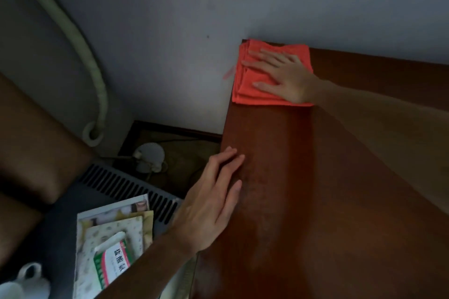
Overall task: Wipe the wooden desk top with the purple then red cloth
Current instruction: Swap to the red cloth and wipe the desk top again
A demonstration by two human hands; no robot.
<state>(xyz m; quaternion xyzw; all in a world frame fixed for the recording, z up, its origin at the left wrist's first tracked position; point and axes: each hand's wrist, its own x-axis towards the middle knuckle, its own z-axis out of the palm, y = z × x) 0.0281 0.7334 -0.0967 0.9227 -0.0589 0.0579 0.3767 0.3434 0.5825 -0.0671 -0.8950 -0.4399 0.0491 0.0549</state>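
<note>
- The right hand (283, 75) lies flat on the red cloth (252, 94), fingers spread and straight, palm pressing down; it grips nothing, it only pushes the cloth against the wood.
- The left hand (213, 199) rests open on the near left edge of the desk top (303, 189), fingers straight and close together, holding nothing; it looks to be bracing the body.
- The red cloth is folded into a thick square and sits at the far left corner of the desk top, its far edge close to the wall (170, 56) and its left edge at or just over the side of the desk.
- No purple cloth is in view, so this is probably the second pass, with the red cloth.
- To do this step well, I would keep the palm flat so the folds stay together, press evenly, and draw the cloth in long overlapping strokes from the far corner toward the near edge.
- The corner and the strip along the wall need care, since a spread hand can skip them.
- The left hand should lift clear when the cloth reaches its patch.
- Beside the desk, lower down, lie some papers and a small box (114, 260).
</note>
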